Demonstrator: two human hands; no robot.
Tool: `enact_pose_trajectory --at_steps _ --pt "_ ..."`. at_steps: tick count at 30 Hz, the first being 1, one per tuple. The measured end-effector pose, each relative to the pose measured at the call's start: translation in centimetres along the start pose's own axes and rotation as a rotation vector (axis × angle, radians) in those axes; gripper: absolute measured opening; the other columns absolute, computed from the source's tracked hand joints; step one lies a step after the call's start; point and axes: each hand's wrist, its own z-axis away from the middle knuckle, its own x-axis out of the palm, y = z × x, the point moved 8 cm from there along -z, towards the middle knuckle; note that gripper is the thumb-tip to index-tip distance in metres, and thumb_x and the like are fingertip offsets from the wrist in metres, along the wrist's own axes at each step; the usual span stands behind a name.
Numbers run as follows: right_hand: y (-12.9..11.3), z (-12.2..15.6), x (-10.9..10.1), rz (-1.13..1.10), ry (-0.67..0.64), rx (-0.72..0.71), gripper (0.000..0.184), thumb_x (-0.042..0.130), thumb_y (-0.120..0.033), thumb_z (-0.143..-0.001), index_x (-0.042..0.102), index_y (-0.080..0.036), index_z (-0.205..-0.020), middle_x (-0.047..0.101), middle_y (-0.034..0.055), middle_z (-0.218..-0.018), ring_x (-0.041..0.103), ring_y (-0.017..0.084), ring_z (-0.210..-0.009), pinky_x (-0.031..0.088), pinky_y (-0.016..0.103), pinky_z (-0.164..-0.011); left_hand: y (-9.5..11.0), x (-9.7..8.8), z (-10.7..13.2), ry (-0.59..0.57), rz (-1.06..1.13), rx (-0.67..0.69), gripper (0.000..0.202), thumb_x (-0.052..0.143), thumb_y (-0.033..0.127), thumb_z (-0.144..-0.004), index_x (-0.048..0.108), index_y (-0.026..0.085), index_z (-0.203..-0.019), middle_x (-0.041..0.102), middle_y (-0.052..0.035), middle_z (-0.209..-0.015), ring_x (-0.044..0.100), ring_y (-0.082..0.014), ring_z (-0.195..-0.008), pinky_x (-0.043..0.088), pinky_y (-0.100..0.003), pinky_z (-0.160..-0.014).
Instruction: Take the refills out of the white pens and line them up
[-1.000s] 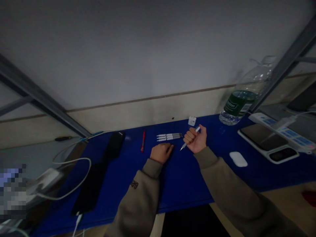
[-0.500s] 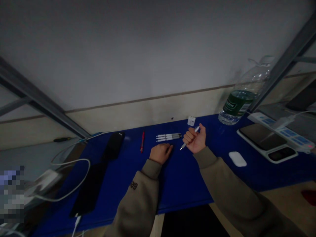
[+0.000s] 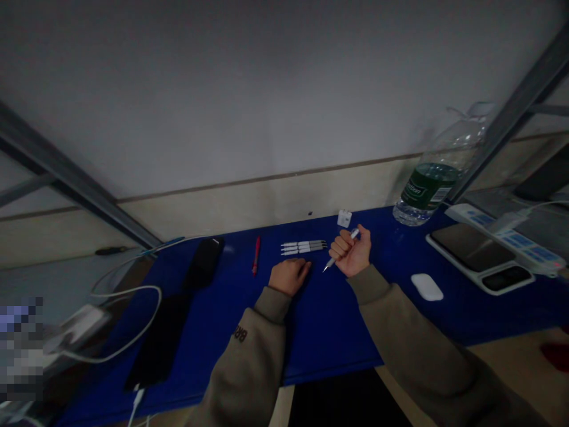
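My right hand (image 3: 352, 252) is closed in a fist around a white pen (image 3: 329, 263), thumb on its top end, tip pointing down-left just above the blue table cover (image 3: 329, 320). My left hand (image 3: 290, 275) rests on the cover with the fingers curled under, and nothing shows in it. Three white pens (image 3: 303, 247) lie side by side just beyond both hands. A red pen (image 3: 256, 255) lies to their left.
A small white charger block (image 3: 344, 217) sits behind the right hand. A large water bottle (image 3: 433, 178), a scale (image 3: 480, 255), a power strip (image 3: 507, 236) and a white mouse-like object (image 3: 427, 286) are to the right. Black phones (image 3: 205, 260) and white cables (image 3: 128, 308) lie left.
Almost nothing moved. My right hand keeps its grip on the white pen and my left hand stays resting on the cover.
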Motion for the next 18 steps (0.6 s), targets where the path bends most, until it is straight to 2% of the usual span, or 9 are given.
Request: enact_pose_trajectory --at_steps 18 --pt "-0.02 -0.07 -0.12 0.047 0.018 -0.013 0.050 0.038 -0.059 -0.080 0.020 -0.023 -0.051 0.016 -0.0082 -0.041 0.011 0.008 -0.037 0.015 0.025 -0.036 -0.02 0.11 -0.01 0.005 -0.013 0.013 0.050 0.022 0.052 -0.094 0.062 0.022 -0.087 0.066 -0.0055 -0.088 0.061 -0.0190 -0.079 0.042 -0.028 -0.065"
